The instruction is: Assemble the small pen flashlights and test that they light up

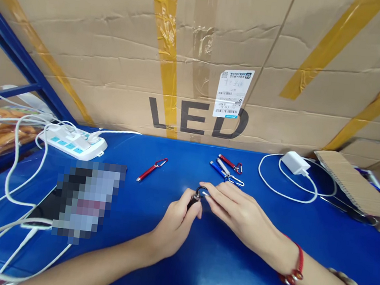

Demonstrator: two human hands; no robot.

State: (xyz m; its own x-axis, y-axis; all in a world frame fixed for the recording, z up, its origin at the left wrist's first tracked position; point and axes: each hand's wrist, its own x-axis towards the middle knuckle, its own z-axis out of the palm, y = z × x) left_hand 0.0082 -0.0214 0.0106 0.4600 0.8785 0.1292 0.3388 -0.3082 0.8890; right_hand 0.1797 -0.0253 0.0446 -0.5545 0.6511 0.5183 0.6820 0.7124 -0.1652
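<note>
My left hand is closed around a small black keychain flashlight, with most of its body hidden in the fingers. At its upper end is a dark carabiner clip, pinched by the fingertips of my right hand. Just beyond my right hand lie similar slim flashlights with clips: a red one, a silver one and a blue one. Another red flashlight lies apart, to the left, its clip pointing away from me.
A large cardboard box marked LED stands along the back of the blue table. At left are a power strip, tangled white cables and a blurred-out phone. A white charger and cardboard lie at right.
</note>
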